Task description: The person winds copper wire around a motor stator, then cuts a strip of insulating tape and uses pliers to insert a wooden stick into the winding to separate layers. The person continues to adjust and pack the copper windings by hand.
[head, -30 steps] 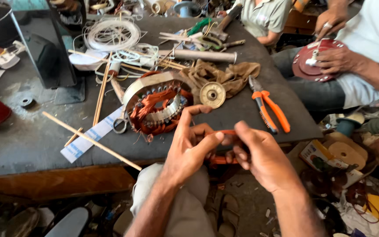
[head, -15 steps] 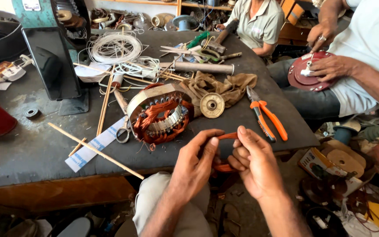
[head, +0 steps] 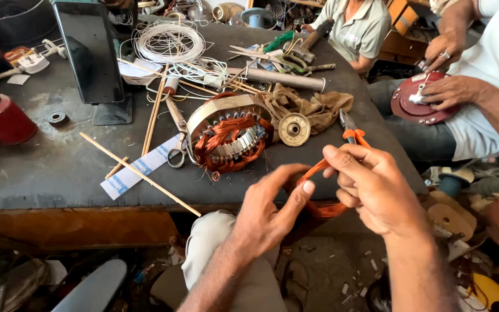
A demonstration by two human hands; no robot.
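Copper wire coil (head: 321, 199) held below the desk (head: 59, 167) edge, gripped between both hands: left hand (head: 270, 211) pinching its near side, right hand (head: 373, 188) closed around the far loop. Motor winding (head: 229, 138) rests on the desk beside a brass disc (head: 294, 129) and orange pliers (head: 350, 134)

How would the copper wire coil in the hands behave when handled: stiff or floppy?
The copper wire coil probably flexes: it curves loosely between the left hand and right hand. Its thin bundled strands look light, and likely splay if gripped loosely.
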